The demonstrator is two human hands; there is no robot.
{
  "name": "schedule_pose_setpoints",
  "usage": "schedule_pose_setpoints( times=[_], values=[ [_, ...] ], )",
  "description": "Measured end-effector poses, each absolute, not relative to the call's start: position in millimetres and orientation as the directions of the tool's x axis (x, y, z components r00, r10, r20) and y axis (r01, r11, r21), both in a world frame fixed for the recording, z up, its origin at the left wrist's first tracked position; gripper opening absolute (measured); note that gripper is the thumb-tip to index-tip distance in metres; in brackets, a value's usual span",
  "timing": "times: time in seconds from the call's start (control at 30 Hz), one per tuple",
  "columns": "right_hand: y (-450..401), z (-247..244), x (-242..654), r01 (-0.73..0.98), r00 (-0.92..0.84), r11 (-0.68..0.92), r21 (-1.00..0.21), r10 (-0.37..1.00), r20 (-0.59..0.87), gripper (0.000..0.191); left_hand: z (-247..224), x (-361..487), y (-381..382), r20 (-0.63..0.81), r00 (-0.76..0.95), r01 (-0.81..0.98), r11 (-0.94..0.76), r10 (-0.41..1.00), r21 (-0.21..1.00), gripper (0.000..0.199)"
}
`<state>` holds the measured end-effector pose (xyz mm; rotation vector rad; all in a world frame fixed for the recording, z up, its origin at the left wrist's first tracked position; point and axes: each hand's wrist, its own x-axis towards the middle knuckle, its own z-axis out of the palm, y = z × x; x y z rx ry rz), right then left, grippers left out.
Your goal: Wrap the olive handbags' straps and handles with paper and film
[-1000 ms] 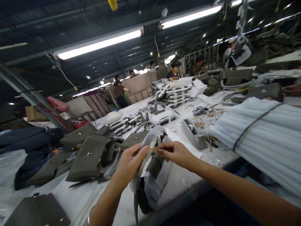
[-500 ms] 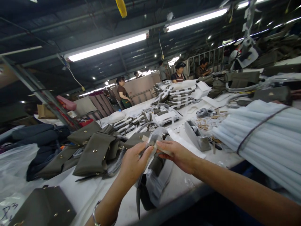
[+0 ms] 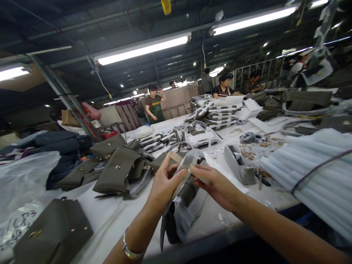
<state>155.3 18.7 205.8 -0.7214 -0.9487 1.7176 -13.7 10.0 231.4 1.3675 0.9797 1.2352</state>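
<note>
Just over the table edge, an olive-grey handbag (image 3: 188, 191) stands in front of me, partly covered by translucent wrapping (image 3: 183, 219). Its strap (image 3: 193, 157) arches up inside pale, see-through wrap. My left hand (image 3: 164, 183) is closed on the wrapped strap from the left, thumb pointing toward the right hand. A tan strip (image 3: 176, 157) shows beside its fingers. My right hand (image 3: 213, 179) pinches the wrap from the right, its fingertips nearly meeting the left thumb. What exactly lies between the fingertips is too small to make out.
Left of my hands lie several olive handbags (image 3: 118, 170). A grey tape dispenser (image 3: 238, 165) stands to the right, near a strapped bundle of pale foam sheets (image 3: 308, 165). Wrapped bags (image 3: 220, 113) are piled further back. Co-workers, one in a green apron (image 3: 156, 108), are beyond the table.
My view has swung left, so the scene sits further right. Both hands stay at the wrapped strap, the left fingers lifted a little. The aproned co-worker has turned and raised a hand.
</note>
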Motion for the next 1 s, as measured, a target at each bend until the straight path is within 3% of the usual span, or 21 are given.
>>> schedule_pose_setpoints(
  times=[0.13, 0.27, 0.47, 0.6, 0.73, 1.0],
  values=[
    [20.0, 195.5, 166.4, -0.612, -0.432, -0.35, -0.709, 0.899, -0.071, 0.033, 231.3, -12.5, 5.4, 0.201, 0.201, -0.034, -0.199, 0.959, 0.979, 0.049],
    [19.2, 180.7, 160.2, -0.703, -0.409, -0.321, -0.635, 0.912, -0.008, 0.018, 228.7, -12.7, 3.5, 0.235, 0.158, 0.049, -0.246, 0.959, 0.968, 0.043],
    [7.9, 186.6, 146.2, -0.664, -0.341, -0.109, -0.74, 0.925, 0.17, 0.024, 226.8, -16.5, 0.9, 0.331, 0.111, 0.279, -0.349, 0.937, 0.895, 0.034],
    [-0.1, 190.5, 138.9, -0.661, -0.253, -0.037, -0.749, 0.951, 0.177, 0.024, 227.2, -9.8, -4.7, 0.413, 0.061, 0.415, -0.399, 0.909, 0.817, 0.036],
    [-1.5, 183.1, 127.0, -0.649, -0.096, 0.106, -0.754, 0.971, 0.219, 0.025, 225.1, 2.5, -10.1, 0.48, 0.048, 0.485, -0.441, 0.876, 0.756, 0.031],
    [4.0, 178.6, 119.4, -0.389, 0.086, 0.306, -0.869, 0.951, 0.296, 0.032, 212.2, 12.7, -13.4, 0.562, -0.003, 0.496, -0.487, 0.827, 0.719, 0.034]
  ],
)
